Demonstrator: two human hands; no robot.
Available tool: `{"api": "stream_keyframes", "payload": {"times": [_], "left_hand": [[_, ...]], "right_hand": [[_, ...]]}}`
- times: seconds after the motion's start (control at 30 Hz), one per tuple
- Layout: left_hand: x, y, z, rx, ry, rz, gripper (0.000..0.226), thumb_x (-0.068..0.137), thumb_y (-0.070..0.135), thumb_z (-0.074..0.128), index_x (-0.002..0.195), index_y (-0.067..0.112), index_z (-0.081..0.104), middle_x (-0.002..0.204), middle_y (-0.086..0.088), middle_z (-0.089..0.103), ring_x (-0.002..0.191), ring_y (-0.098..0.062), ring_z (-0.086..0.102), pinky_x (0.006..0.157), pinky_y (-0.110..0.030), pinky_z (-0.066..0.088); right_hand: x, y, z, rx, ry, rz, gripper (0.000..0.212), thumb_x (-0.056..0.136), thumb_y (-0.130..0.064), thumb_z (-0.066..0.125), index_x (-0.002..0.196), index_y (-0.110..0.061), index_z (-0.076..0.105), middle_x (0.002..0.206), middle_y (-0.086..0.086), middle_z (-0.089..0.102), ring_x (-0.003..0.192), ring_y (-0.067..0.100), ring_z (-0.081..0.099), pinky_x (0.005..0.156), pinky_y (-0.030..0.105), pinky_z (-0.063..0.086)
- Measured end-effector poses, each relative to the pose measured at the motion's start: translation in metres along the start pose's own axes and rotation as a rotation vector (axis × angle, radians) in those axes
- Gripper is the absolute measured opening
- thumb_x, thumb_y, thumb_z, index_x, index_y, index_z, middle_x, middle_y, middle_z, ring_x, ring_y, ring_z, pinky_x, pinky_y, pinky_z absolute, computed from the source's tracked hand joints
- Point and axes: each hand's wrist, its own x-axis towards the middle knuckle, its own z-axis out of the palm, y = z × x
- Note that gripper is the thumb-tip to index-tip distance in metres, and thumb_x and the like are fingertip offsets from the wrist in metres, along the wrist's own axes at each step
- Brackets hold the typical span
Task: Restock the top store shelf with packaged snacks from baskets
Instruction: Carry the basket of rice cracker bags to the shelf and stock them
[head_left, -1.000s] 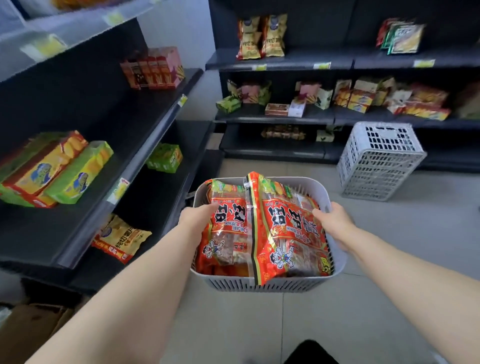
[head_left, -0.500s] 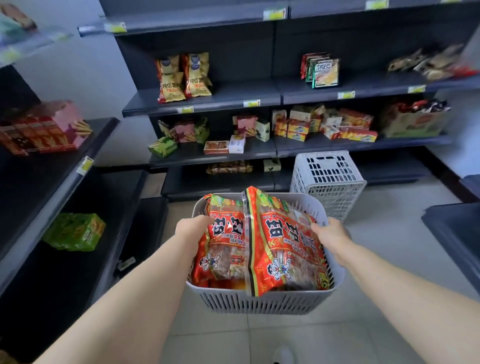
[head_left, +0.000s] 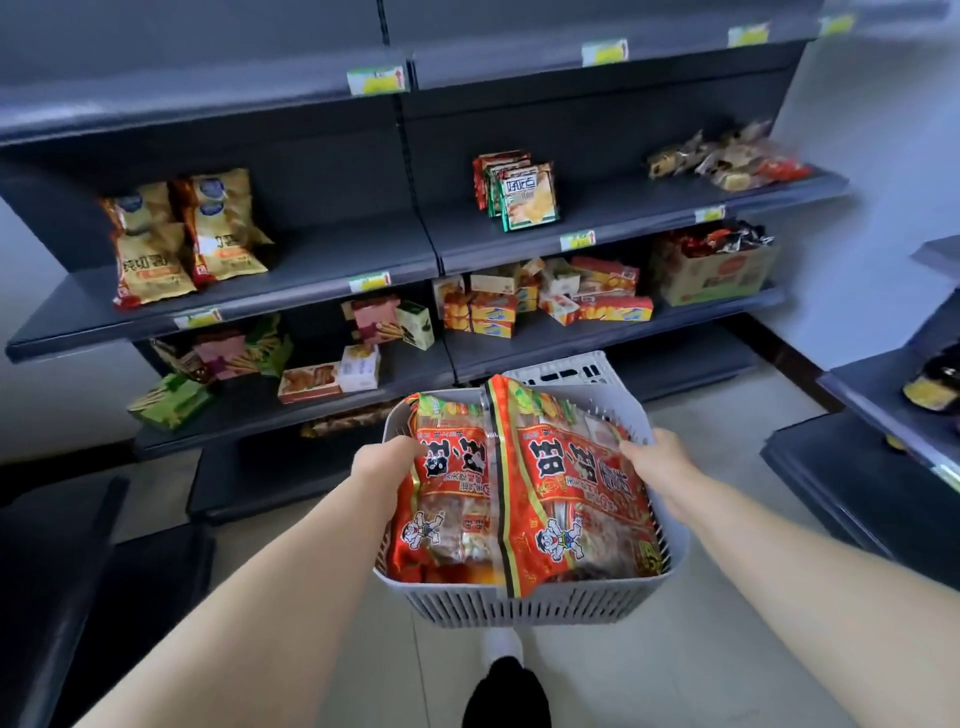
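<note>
The grey basket (head_left: 530, 603) is carried at waist height. The left hand (head_left: 387, 462) grips its left rim and the right hand (head_left: 657, 457) grips its right rim, fingers curled over the edge. The fingertips dip in beside the packets, so I cannot tell whether they also pinch the wrappers.

Inside the basket, two large red snack packs (head_left: 576, 499) stand on edge side by side and rise above its far rim. They have not shifted over the last second.

What has changed is the view. A second ago the side shelving filled the space left of the basket and the main rack stood well beyond it. Now the rack is straight beyond the basket and much nearer. The top shelf (head_left: 208, 109), with its yellow price tag (head_left: 375, 80), runs high above the basket, and no stock shows on what can be seen of it. The white crate (head_left: 561, 371) that stood apart beyond the basket is now mostly hidden just behind the basket's far rim. Yellow chip bags (head_left: 182, 239) sit up and to the left of the basket, one level lower than the top shelf.

The carry looks almost finished. Nothing is shelved yet. Next, one hand probably has to come free, or the basket be set down, so the packs can be lifted up.
</note>
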Motion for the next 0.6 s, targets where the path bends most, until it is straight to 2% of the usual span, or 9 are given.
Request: {"api": "stream_keyframes", "payload": {"times": [0.07,0.13,0.2,0.33,0.4,0.5,0.53,0.6], "left_hand": [[0.035,0.025,0.023,0.003,-0.024,-0.006,0.047,0.075,0.024,0.075,0.115,0.005,0.058,0.095,-0.017,0.070,0.084,-0.037,0.069,0.086,-0.053,0.055],[0.070,0.052,0.045,0.018,-0.052,-0.014,0.049,0.075,0.025,0.075,0.115,0.004,0.058,0.096,-0.017,0.070,0.085,-0.037,0.069,0.087,-0.052,0.055],[0.097,0.075,0.065,0.026,-0.070,-0.035,0.048,0.076,0.024,0.076,0.115,0.003,0.058,0.096,-0.017,0.069,0.084,-0.037,0.069,0.087,-0.052,0.055],[0.136,0.118,0.097,0.054,-0.095,-0.061,0.051,0.077,0.024,0.077,0.118,0.002,0.055,0.095,-0.016,0.069,0.081,-0.035,0.070,0.083,-0.050,0.057],[0.153,0.137,0.112,0.068,-0.103,-0.064,0.052,0.077,0.024,0.077,0.120,0.003,0.054,0.095,-0.016,0.069,0.080,-0.035,0.069,0.079,-0.049,0.057],[0.176,0.163,0.136,0.079,-0.113,-0.069,0.045,0.083,0.021,0.074,0.118,0.003,0.054,0.092,-0.015,0.067,0.076,-0.032,0.067,0.064,-0.041,0.054],[0.184,0.170,0.144,0.081,-0.115,-0.076,0.045,0.082,0.021,0.074,0.117,0.003,0.055,0.092,-0.015,0.068,0.076,-0.033,0.067,0.064,-0.041,0.055],[0.199,0.181,0.160,0.071,-0.101,-0.086,0.048,0.077,0.019,0.076,0.117,0.002,0.058,0.094,-0.016,0.070,0.078,-0.035,0.070,0.073,-0.047,0.058]], "right_hand": [[0.043,-0.007,0.000,-0.001,0.025,0.029,0.042,0.088,-0.029,0.066,0.124,-0.010,0.056,0.114,0.013,0.068,0.099,0.033,0.066,0.089,0.046,0.054],[0.084,-0.014,0.002,-0.003,0.061,0.049,0.033,0.088,-0.026,0.066,0.116,-0.010,0.061,0.108,0.012,0.069,0.095,0.032,0.067,0.086,0.043,0.055],[0.111,-0.030,0.000,-0.008,0.088,0.073,0.029,0.088,-0.026,0.067,0.113,-0.012,0.062,0.106,0.013,0.070,0.093,0.032,0.068,0.086,0.047,0.056],[0.162,-0.057,-0.006,-0.032,0.119,0.099,0.032,0.091,-0.022,0.064,0.120,-0.009,0.058,0.112,0.014,0.067,0.100,0.035,0.065,0.091,0.050,0.053],[0.185,-0.069,-0.008,-0.039,0.136,0.114,0.031,0.090,-0.022,0.065,0.119,-0.011,0.058,0.113,0.014,0.067,0.100,0.035,0.065,0.092,0.050,0.053],[0.225,-0.082,-0.012,-0.031,0.158,0.132,0.029,0.088,-0.021,0.067,0.115,-0.013,0.060,0.111,0.014,0.068,0.099,0.034,0.065,0.091,0.048,0.053],[0.239,-0.087,-0.013,-0.023,0.150,0.146,0.028,0.088,-0.021,0.068,0.114,-0.014,0.059,0.110,0.014,0.068,0.099,0.034,0.066,0.091,0.048,0.053],[0.266,-0.098,-0.014,0.008,0.130,0.164,0.025,0.086,-0.021,0.069,0.108,-0.018,0.057,0.108,0.013,0.068,0.096,0.033,0.066,0.089,0.048,0.055]]}}
